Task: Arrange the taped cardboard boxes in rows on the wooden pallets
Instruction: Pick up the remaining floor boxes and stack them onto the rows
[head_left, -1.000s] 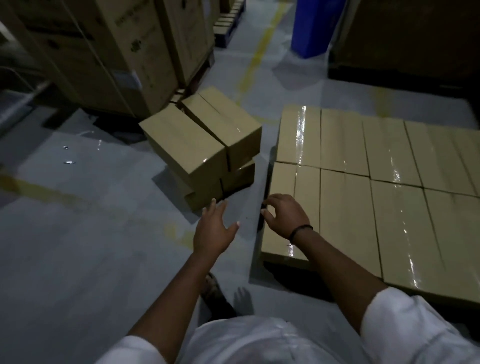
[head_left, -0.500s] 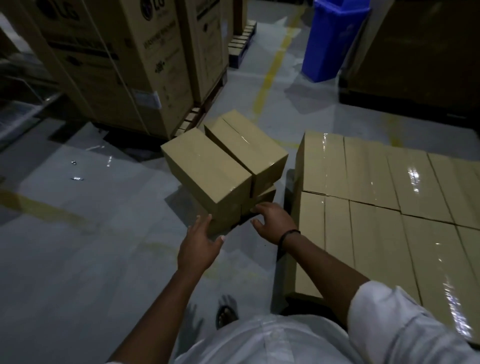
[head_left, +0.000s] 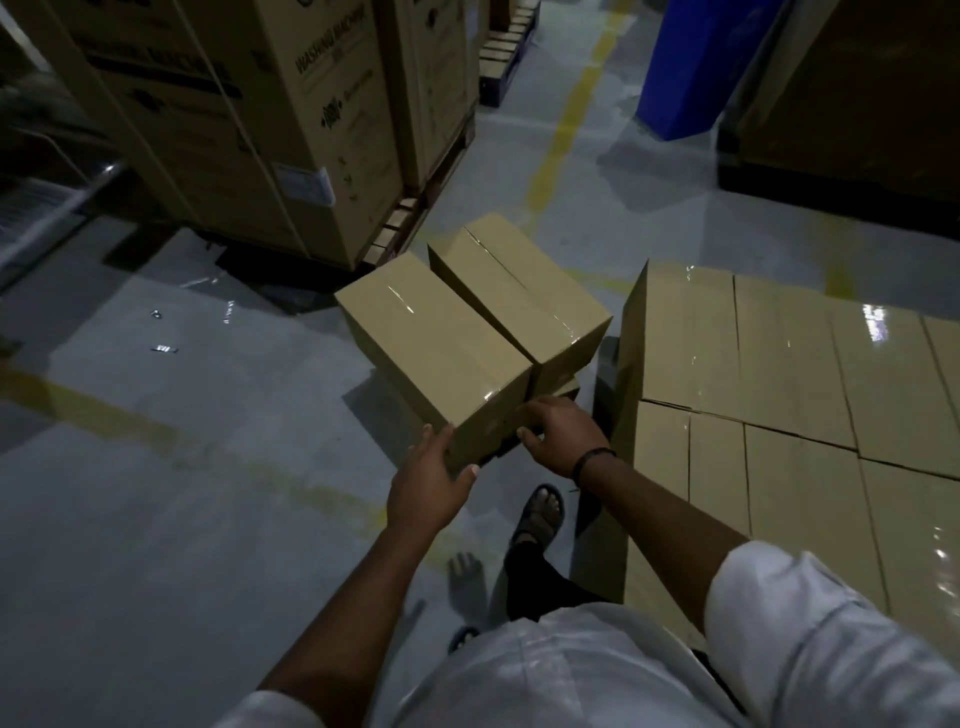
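Two long taped cardboard boxes lie side by side on top of others in a small pile on the floor: the nearer left box (head_left: 431, 348) and the right box (head_left: 519, 296). My left hand (head_left: 431, 483) grips the near lower-left corner of the left box, thumb on its end face. My right hand (head_left: 558, 434) holds the same end at its lower right, fingers curled under the edge. To the right, rows of taped boxes (head_left: 789, 384) lie flat in a layer; the pallet under them is hidden.
Tall washing-machine cartons (head_left: 291, 119) stand on a pallet at the back left. A blue bin (head_left: 691, 67) stands at the back right beside a dark stack (head_left: 857, 104). Yellow floor lines cross the grey floor (head_left: 156, 493). My sandalled foot (head_left: 540, 514) is below the pile.
My right hand left the laid row and both hands moved forward to the floor pile, taking hold of the near end of the left box. I have stepped closer.
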